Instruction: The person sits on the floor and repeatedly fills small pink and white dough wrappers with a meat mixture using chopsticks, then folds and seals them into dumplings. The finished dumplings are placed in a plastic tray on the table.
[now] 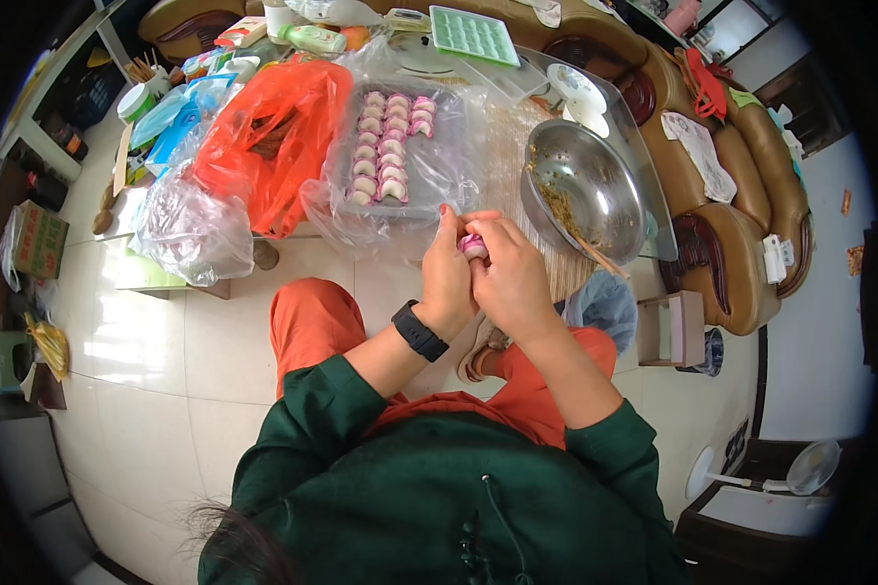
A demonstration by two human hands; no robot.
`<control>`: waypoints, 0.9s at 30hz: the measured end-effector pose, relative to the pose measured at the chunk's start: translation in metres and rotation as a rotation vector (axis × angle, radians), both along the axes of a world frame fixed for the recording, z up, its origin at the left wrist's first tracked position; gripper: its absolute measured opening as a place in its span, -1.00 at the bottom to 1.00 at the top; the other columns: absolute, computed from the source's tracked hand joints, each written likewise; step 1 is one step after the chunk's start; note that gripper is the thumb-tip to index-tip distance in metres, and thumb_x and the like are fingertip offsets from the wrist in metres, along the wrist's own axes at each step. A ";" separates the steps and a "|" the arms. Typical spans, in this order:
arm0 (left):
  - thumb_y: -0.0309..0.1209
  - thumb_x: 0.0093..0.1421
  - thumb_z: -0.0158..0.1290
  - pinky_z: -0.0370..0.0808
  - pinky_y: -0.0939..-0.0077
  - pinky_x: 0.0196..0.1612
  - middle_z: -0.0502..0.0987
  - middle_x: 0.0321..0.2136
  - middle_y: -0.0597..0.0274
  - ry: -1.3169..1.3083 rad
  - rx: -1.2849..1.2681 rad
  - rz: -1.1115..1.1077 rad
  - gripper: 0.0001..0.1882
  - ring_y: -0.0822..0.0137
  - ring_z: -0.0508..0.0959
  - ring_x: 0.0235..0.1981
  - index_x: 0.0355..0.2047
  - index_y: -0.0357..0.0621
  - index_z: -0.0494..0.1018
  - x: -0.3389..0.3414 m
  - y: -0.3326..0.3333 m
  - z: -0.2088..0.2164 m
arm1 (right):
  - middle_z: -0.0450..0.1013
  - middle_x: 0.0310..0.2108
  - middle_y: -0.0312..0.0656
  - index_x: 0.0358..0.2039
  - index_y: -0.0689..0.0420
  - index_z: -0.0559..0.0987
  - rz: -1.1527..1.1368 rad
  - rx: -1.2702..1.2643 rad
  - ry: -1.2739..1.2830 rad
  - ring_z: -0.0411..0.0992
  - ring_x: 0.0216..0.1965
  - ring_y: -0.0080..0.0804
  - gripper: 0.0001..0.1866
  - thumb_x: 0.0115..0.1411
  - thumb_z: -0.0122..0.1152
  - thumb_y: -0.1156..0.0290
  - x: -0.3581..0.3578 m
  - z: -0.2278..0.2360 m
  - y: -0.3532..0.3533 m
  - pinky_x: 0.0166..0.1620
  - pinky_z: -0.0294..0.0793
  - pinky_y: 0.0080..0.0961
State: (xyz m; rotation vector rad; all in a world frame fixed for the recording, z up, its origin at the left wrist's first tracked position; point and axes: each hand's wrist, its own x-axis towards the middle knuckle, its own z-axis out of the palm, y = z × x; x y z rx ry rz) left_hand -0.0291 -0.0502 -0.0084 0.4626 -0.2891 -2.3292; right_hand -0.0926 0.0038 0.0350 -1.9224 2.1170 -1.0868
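Between my two hands, just in front of the table edge, is a pink-and-white dumpling (473, 247). My left hand (447, 268), below a black wristwatch, has its fingers closed about the dumpling's left side. From the right, my right hand (513, 278) pinches it with fingers and thumb, hiding part of it. Beyond my hands, rows of finished dumplings (392, 146) lie in a clear plastic-lined tray (437, 180). To the right sits a steel bowl (610, 185) with remains of brown-green filling (559, 207) and a pair of wooden chopsticks (600, 255) leaning over its near rim.
Left of the tray lie a red plastic bag (302, 117) and a crumpled clear bag (193, 229). A green moulded tray (474, 35) and white bowls (578, 93) are at the back. A lined bin (603, 307) stands by my right knee, and a brown sofa (722, 185) curves along the right.
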 end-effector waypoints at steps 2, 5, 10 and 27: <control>-0.01 0.41 -0.41 0.46 0.47 -0.18 0.48 -0.38 0.21 0.018 -0.011 0.025 -0.42 0.37 0.47 -0.35 -0.20 -0.25 0.44 0.001 -0.006 -0.005 | 0.43 -0.25 0.03 -0.25 0.25 0.45 -0.023 -0.011 0.012 0.42 -0.23 0.04 -0.70 -0.08 0.06 0.68 0.004 -0.006 -0.007 -0.21 0.44 -0.18; 0.01 0.40 -0.39 0.46 0.47 -0.18 0.48 -0.37 0.21 0.035 -0.008 0.062 -0.43 0.37 0.48 -0.34 -0.17 -0.25 0.43 0.000 -0.019 -0.025 | 0.44 -0.28 0.03 -0.25 0.25 0.46 0.014 -0.023 0.023 0.43 -0.25 0.00 -0.71 -0.07 0.06 0.68 0.006 -0.015 -0.021 -0.24 0.45 -0.20; 0.09 0.35 -0.34 0.34 0.36 0.08 0.44 -0.11 0.11 0.103 -0.016 0.138 -0.37 0.27 0.44 -0.06 0.03 -0.25 0.32 0.005 -0.052 -0.038 | 0.51 -0.38 -0.01 -0.30 0.23 0.55 -0.001 0.135 -0.346 0.50 -0.38 -0.16 -0.76 -0.06 0.15 0.59 -0.021 -0.032 -0.069 -0.29 0.49 -0.35; -0.04 0.37 -0.28 0.40 0.46 -0.20 0.49 -0.35 0.16 0.009 -0.226 0.140 -0.50 0.34 0.47 -0.31 -0.16 -0.29 0.39 0.057 -0.094 -0.043 | 0.56 -0.43 -0.03 -0.37 0.21 0.59 -0.373 0.248 0.149 0.53 -0.36 -0.10 -0.73 -0.14 0.36 0.40 -0.082 -0.120 -0.243 -0.23 0.49 -0.29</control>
